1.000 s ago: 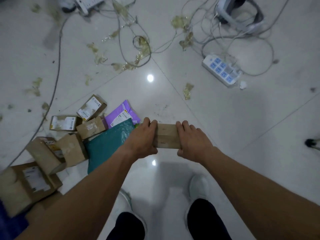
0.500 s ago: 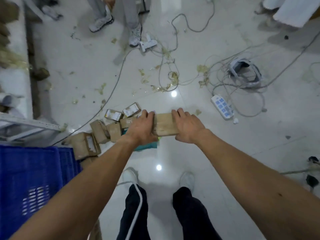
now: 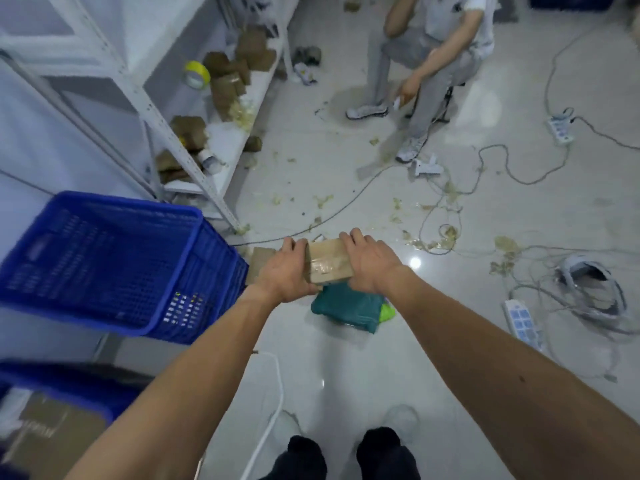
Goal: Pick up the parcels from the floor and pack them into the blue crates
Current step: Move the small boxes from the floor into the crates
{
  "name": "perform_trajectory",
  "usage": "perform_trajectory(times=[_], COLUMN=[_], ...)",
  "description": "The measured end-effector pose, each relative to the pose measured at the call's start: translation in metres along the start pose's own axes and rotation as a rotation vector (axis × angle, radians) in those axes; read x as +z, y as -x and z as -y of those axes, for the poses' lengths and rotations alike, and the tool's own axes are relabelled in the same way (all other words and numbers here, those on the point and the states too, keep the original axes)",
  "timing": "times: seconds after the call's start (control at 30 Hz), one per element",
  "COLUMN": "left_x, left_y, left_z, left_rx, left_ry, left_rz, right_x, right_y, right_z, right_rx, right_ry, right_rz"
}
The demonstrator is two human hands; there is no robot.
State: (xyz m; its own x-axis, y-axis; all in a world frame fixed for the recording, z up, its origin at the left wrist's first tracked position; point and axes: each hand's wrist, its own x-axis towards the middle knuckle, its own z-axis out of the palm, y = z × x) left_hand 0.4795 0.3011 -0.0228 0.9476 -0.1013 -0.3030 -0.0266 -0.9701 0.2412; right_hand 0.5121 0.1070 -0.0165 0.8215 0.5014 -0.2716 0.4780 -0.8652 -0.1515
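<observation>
A small brown cardboard parcel (image 3: 327, 261) with clear tape on top hangs in the air in front of me. My left hand (image 3: 284, 271) grips its left end and my right hand (image 3: 369, 263) grips its right end. An empty blue crate (image 3: 104, 265) stands to the left of the hands, tilted in view. A second blue crate (image 3: 65, 386) at the bottom left holds a cardboard box (image 3: 52, 434). Below the held parcel a teal mailer bag (image 3: 349, 308) lies on the floor, and another brown box (image 3: 259, 259) shows behind my left hand.
A white metal shelf rack (image 3: 156, 109) with brown parcels and a yellow tape roll (image 3: 195, 74) stands at the upper left. A seated person (image 3: 426, 60) is at the top. Cables, power strips (image 3: 523, 322), a headset (image 3: 588, 285) and tape scraps litter the white floor at right.
My view has swung up and to the left: the blue crates, shelf rack and seated person have come into view. Both hands keep the same hold on the parcel, now raised above the pile.
</observation>
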Motion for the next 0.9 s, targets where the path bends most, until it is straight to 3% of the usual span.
perform_trajectory(times=[0.47,0.9], left_x=[-0.074,-0.055], left_y=[0.131,0.126], left_z=[0.252,0.369], left_rx=[-0.251,-0.519], left_ry=[0.053,0.170], left_rz=[-0.190,-0.219], right_x=[-0.043,-0.023], right_y=[-0.111,-0.232], right_z=[0.273,0.368], right_rx=[-0.341,-0.567], right_ry=[0.184,0.265], right_rz=[-0.016,0.089])
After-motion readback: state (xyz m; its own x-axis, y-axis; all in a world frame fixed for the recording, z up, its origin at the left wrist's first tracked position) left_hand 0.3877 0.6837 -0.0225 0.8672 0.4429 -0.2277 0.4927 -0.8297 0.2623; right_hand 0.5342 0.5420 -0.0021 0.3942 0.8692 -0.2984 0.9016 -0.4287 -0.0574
